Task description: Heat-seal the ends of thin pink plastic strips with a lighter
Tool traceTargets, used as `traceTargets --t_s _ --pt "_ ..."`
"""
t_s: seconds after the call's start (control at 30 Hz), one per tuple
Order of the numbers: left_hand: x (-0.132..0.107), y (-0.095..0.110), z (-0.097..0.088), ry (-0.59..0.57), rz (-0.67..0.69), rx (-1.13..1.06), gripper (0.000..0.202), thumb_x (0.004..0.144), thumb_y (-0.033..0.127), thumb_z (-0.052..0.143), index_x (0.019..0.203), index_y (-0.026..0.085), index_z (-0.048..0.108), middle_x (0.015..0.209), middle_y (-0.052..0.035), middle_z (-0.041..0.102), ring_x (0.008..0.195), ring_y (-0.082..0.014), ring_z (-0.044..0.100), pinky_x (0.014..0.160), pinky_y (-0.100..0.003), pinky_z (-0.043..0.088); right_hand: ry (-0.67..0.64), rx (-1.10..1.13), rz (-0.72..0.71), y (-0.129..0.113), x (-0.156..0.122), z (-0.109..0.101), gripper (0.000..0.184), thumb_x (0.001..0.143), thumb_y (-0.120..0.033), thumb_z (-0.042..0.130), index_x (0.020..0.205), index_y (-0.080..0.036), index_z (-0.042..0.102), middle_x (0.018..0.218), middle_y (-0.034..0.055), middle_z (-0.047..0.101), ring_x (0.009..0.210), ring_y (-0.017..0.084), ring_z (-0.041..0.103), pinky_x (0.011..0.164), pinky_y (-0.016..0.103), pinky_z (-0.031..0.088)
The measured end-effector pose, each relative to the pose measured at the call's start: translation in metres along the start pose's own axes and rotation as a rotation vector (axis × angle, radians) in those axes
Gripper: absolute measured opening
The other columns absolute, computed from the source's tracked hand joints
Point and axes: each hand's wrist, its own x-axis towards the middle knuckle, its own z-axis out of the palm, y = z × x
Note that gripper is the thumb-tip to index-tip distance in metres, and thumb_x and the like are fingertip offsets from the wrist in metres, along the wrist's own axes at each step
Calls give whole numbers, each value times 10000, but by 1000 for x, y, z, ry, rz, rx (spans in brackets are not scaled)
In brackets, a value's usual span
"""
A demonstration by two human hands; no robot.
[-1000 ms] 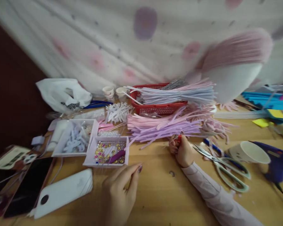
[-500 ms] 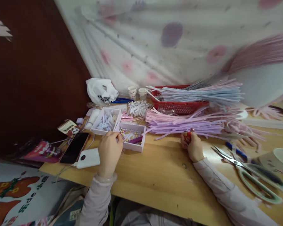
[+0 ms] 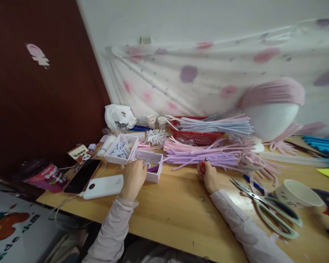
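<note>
My left hand (image 3: 134,179) is closed in a pinch at the near corner of a small white box (image 3: 155,178) that holds beads and a purple tool. Its fingertips are turned away, so whatever they hold is hidden. My right hand (image 3: 210,176) is closed around a small red lighter (image 3: 202,166), mostly covered by the fingers, just above the table. Right behind it lies a bundle of purple fuzzy stems (image 3: 192,157). Scissors with pale green handles (image 3: 274,212) rest open to the right of my right forearm.
Further back stand a red basket (image 3: 200,138) of pale blue stems and a white head form (image 3: 272,117) in pink stems. A power bank (image 3: 104,187), phone (image 3: 83,176) and drink cup (image 3: 48,177) sit on the left. A paper cup (image 3: 297,193) is at right.
The camera view has tilted up and turned right, so more wall and the table's right side show. Both hands keep nearly the same pose and place over the table.
</note>
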Motion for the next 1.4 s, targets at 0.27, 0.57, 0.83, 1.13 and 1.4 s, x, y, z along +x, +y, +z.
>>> traceTargets --t_s 0.27,0.57,0.83,1.13,1.4 --pt "5 -20 -17 201 -79 -129 320 911 253 328 994 186 630 904 -100 713 823 -229 651 645 -282 381 30 7 -23 -5 -2 0 504 775 -624 412 472 -224 358 401 -19 341 388 110 285 392 277 192" --pt "-10 -47 -12 54 -210 -89 316 892 274 357 948 201 659 905 -113 708 848 -273 645 584 -297 341 -38 127 30 4 4 0 510 723 -706 450 599 -214 395 444 -67 314 375 80 244 359 229 174" --pt "-17 -71 9 189 -220 -275 304 878 267 380 1015 192 642 975 -105 697 861 -255 628 655 -302 379 -354 -38 -183 -30 -13 33 282 854 -447 498 720 -209 427 641 -32 428 560 108 413 541 236 367" --pt "-25 -67 -1 -154 -303 -1603 335 809 506 493 696 195 434 487 91 331 366 -44 193 361 -166 143 -838 -951 -539 -77 17 156 195 868 -285 521 740 -155 590 677 45 605 608 139 502 580 253 322" --pt "-41 -35 -34 -587 -257 -2236 479 732 552 631 648 198 319 447 122 264 371 -20 50 300 -105 85 -759 -945 -655 -58 16 172 198 874 -262 508 849 -123 646 848 124 642 824 205 571 748 301 395"
